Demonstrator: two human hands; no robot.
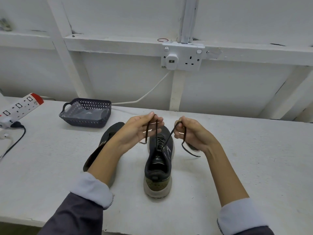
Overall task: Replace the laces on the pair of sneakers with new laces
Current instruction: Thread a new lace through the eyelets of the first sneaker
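A dark sneaker (158,168) with a pale sole stands upright on the white table (254,158), heel toward me, a dark lace (166,141) threaded through its eyelets. My left hand (138,131) pinches one lace end in a loop above the toe. My right hand (191,133) grips the other lace end, which runs taut up from the eyelets; its tail hangs down to the table at the right. The second sneaker (105,141) lies to the left, largely hidden behind my left forearm.
A dark plastic basket (88,114) holding a clear bag sits at the back left. A white power strip (20,106) with a black cable lies at the far left edge. A wall socket (183,57) with a white cord is on the wall behind.
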